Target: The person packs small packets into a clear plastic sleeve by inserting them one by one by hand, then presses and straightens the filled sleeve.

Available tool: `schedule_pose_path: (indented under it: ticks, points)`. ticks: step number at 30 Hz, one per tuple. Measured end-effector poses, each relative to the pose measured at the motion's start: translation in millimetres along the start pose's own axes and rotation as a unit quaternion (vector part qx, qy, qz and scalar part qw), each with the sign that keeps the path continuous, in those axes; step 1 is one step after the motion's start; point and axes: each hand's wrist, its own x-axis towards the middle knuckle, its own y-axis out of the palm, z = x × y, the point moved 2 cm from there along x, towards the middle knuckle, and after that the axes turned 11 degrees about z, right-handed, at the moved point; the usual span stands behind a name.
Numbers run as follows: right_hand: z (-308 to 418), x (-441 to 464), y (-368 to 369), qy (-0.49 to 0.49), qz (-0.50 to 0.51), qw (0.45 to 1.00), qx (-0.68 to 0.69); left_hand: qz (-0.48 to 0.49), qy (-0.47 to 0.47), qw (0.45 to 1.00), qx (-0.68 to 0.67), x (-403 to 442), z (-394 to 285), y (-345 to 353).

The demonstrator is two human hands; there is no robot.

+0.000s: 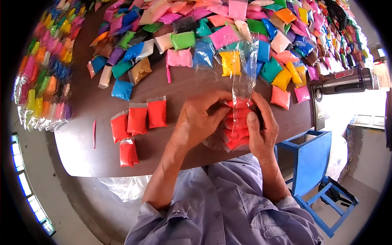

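Note:
Near the table's front edge, both hands hold a long clear plastic bag with several red packets stacked in a column inside it. My left hand closes on the bag's left side, thumb and fingers by the upper packets. On the right side, my right hand grips it, with the thumb across the front. The bag's upper part stretches away over the table, crinkled and see-through. To the left of my left hand lie several loose red packets, one of them closer to the edge.
A heap of many-coloured packets covers the far side of the dark table. Filled clear bags hang together at the left. A thin red strip lies on the table. At right are a metal flask and a blue stool.

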Motion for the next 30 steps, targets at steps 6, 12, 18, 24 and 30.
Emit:
schedule_pose_path:
  ticks: [6, 12, 18, 24, 30]
  points:
    - [0.8, 1.6, -0.4, -0.018, -0.001, 1.000, -0.013, -0.041, 0.110, 0.967, 0.224, 7.6, 0.2, 0.0]
    - [1.4, 1.9, 0.5, -0.034, -0.003, 0.999, -0.030, -0.007, 0.062, 0.990, 0.129, 9.6, 1.5, 3.9]
    - [3.9, 3.6, 2.3, -0.023, -0.017, 0.999, -0.039, -0.006, 0.032, 0.982, 0.183, 2.6, -1.3, 5.4]
    - [-1.2, 3.2, 3.5, -0.037, -0.026, 0.998, -0.049, -0.055, 0.063, 0.984, 0.158, -18.0, -14.6, -6.4]
    - [-1.8, 0.9, 4.1, -0.027, -0.032, 0.998, -0.038, -0.154, -0.052, 0.920, 0.356, -56.6, -29.1, -63.2]
